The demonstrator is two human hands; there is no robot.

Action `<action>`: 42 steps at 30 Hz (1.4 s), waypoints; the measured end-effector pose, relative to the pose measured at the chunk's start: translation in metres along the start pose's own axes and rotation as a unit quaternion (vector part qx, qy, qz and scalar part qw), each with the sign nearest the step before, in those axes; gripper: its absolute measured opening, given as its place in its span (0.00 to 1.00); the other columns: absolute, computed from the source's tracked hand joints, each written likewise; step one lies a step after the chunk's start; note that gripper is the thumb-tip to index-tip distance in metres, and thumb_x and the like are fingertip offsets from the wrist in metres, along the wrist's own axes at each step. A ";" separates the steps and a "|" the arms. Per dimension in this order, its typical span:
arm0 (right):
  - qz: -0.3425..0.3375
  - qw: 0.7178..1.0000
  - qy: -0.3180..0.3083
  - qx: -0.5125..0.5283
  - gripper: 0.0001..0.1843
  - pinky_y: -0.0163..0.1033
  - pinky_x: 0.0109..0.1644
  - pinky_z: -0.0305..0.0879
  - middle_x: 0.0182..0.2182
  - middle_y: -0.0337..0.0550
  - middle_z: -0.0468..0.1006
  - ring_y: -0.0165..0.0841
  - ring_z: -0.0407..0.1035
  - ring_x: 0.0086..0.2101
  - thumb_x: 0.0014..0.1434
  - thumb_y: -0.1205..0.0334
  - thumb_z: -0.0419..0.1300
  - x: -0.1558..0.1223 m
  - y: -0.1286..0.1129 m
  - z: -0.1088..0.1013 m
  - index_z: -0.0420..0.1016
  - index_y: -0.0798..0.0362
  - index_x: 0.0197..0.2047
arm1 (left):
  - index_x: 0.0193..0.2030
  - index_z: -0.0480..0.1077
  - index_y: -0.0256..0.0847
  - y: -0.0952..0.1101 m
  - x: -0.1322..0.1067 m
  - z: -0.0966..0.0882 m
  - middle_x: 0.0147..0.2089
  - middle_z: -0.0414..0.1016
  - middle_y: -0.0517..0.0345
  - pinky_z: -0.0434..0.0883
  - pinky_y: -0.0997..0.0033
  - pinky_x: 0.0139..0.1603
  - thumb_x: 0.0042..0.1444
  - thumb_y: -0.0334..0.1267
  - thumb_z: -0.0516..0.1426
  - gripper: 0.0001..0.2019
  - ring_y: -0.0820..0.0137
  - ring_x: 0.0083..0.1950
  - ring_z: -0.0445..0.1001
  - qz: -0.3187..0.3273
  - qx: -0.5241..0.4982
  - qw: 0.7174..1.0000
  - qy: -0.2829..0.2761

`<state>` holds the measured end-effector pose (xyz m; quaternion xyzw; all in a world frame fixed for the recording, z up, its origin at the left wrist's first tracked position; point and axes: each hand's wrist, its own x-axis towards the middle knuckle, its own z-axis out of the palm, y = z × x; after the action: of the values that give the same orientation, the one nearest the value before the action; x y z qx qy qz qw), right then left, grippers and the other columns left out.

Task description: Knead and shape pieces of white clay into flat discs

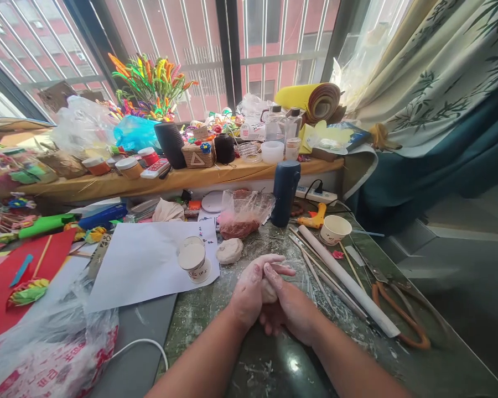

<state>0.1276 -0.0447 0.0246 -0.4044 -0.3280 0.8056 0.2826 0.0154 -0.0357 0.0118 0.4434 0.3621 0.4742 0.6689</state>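
My left hand [249, 290] and my right hand [292, 307] are pressed together above the dark green table, both dusted white. Between the palms shows part of a lump of white clay [269, 293]; the rest is hidden by my fingers. Just beyond my hands a larger round piece of white clay [229, 251] rests on the table. To its left, a paper cup [192, 255] of white material stands at the edge of a white sheet [149, 265]. Right of my hands lie a white rolling pin [348, 281] and several thin sticks [319, 265].
Scissors [398, 309] with orange handles lie near the right edge. A dark blue bottle [285, 193], a yellow glue gun [315, 217] and another paper cup [335, 230] stand behind. A bag of reddish clay [243, 218] sits mid-table. Plastic wrapping [66, 354] covers the left front.
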 end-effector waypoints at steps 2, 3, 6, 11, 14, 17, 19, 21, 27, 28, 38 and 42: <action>0.012 0.999 -0.025 -0.016 0.41 0.30 0.13 0.54 0.14 0.44 0.73 0.30 0.67 0.13 0.57 0.22 0.50 -0.002 -0.002 0.000 0.73 0.56 0.24 | 0.62 0.69 0.40 -0.001 -0.002 -0.003 0.54 0.80 0.39 0.74 0.64 0.33 0.61 0.71 0.48 0.38 0.60 0.37 0.79 0.038 0.033 0.999 -0.017; 0.018 0.999 -0.035 -0.023 0.42 0.30 0.13 0.55 0.14 0.45 0.74 0.31 0.68 0.13 0.57 0.22 0.49 -0.003 -0.003 -0.001 0.74 0.56 0.25 | 0.65 0.67 0.41 -0.001 -0.002 -0.005 0.57 0.78 0.39 0.74 0.63 0.38 0.61 0.71 0.47 0.39 0.60 0.40 0.79 0.064 0.058 0.996 -0.026; 0.004 0.998 -0.038 -0.059 0.41 0.31 0.15 0.56 0.15 0.46 0.76 0.31 0.67 0.13 0.58 0.23 0.49 -0.006 -0.003 -0.003 0.75 0.55 0.27 | 0.75 0.53 0.45 0.001 -0.004 -0.010 0.64 0.73 0.41 0.72 0.57 0.52 0.61 0.69 0.49 0.43 0.59 0.47 0.77 0.131 0.155 0.978 -0.053; -0.104 0.986 0.040 -0.122 0.34 0.34 0.20 0.46 0.13 0.35 0.66 0.25 0.53 0.15 0.57 0.28 0.59 0.000 0.009 -0.003 0.70 0.52 0.21 | 0.79 0.42 0.42 0.008 -0.006 -0.012 0.68 0.67 0.39 0.59 0.47 0.68 0.65 0.66 0.46 0.43 0.53 0.60 0.72 0.192 0.227 0.952 -0.076; -0.151 0.983 0.038 -0.094 0.33 0.35 0.25 0.45 0.16 0.34 0.64 0.26 0.51 0.20 0.54 0.29 0.63 0.005 0.018 -0.001 0.67 0.52 0.22 | 0.79 0.42 0.40 0.010 -0.007 -0.010 0.68 0.67 0.38 0.52 0.43 0.73 0.65 0.66 0.45 0.44 0.49 0.70 0.64 0.227 0.211 0.948 -0.075; -0.165 0.980 0.036 -0.106 0.33 0.36 0.26 0.46 0.17 0.35 0.65 0.27 0.52 0.21 0.55 0.28 0.61 0.007 0.020 0.000 0.67 0.51 0.22 | 0.78 0.46 0.42 0.007 -0.007 -0.007 0.69 0.66 0.39 0.52 0.43 0.74 0.64 0.67 0.47 0.43 0.49 0.71 0.63 0.221 0.173 0.957 -0.071; -0.155 0.979 0.036 -0.130 0.34 0.37 0.24 0.46 0.15 0.35 0.64 0.28 0.53 0.19 0.58 0.28 0.58 0.006 0.017 -0.002 0.66 0.51 0.21 | 0.77 0.50 0.43 0.004 -0.006 -0.006 0.69 0.66 0.40 0.52 0.44 0.74 0.63 0.68 0.48 0.43 0.49 0.71 0.63 0.212 0.132 0.966 -0.061; -0.149 0.978 0.041 -0.142 0.34 0.37 0.23 0.47 0.14 0.35 0.65 0.28 0.54 0.17 0.59 0.27 0.55 0.006 0.010 -0.007 0.66 0.50 0.22 | 0.75 0.53 0.43 0.001 -0.002 -0.005 0.68 0.67 0.40 0.55 0.44 0.73 0.62 0.69 0.48 0.43 0.49 0.71 0.63 0.195 0.060 0.978 -0.036; -0.356 0.888 0.269 -0.109 0.30 0.40 0.32 0.64 0.29 0.41 0.74 0.34 0.66 0.28 0.69 0.34 0.45 0.003 -0.004 -0.020 0.71 0.50 0.33 | 0.69 0.62 0.41 0.005 0.014 -0.006 0.67 0.69 0.39 0.61 0.48 0.70 0.62 0.70 0.47 0.40 0.50 0.68 0.68 0.045 -0.211 0.976 0.037; -0.399 0.857 0.301 -0.125 0.28 0.42 0.38 0.67 0.34 0.43 0.75 0.36 0.69 0.32 0.71 0.37 0.44 0.002 -0.003 -0.020 0.72 0.49 0.38 | 0.67 0.64 0.40 0.006 0.015 -0.006 0.67 0.70 0.39 0.62 0.49 0.69 0.62 0.69 0.48 0.39 0.51 0.67 0.69 0.027 -0.240 0.969 0.043; -0.448 0.771 0.297 -0.342 0.29 0.61 0.68 0.54 0.61 0.53 0.70 0.49 0.60 0.64 0.71 0.40 0.45 0.001 0.002 -0.029 0.67 0.48 0.63 | 0.63 0.65 0.39 0.008 0.011 0.000 0.46 0.82 0.45 0.76 0.70 0.40 0.50 0.40 0.72 0.36 0.66 0.38 0.82 -0.120 -0.210 0.969 0.051; -0.366 0.850 0.314 -0.211 0.22 0.47 0.49 0.70 0.43 0.47 0.78 0.41 0.73 0.44 0.68 0.39 0.53 0.007 0.001 -0.027 0.73 0.49 0.48 | 0.53 0.71 0.41 0.007 0.018 -0.004 0.53 0.80 0.47 0.79 0.67 0.40 0.50 0.40 0.71 0.25 0.68 0.38 0.82 -0.048 -0.161 0.973 0.161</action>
<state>0.1465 -0.0327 0.0081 -0.5363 -0.5083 0.3853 0.5528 0.0148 -0.0165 0.0155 0.2301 0.4051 0.5582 0.6866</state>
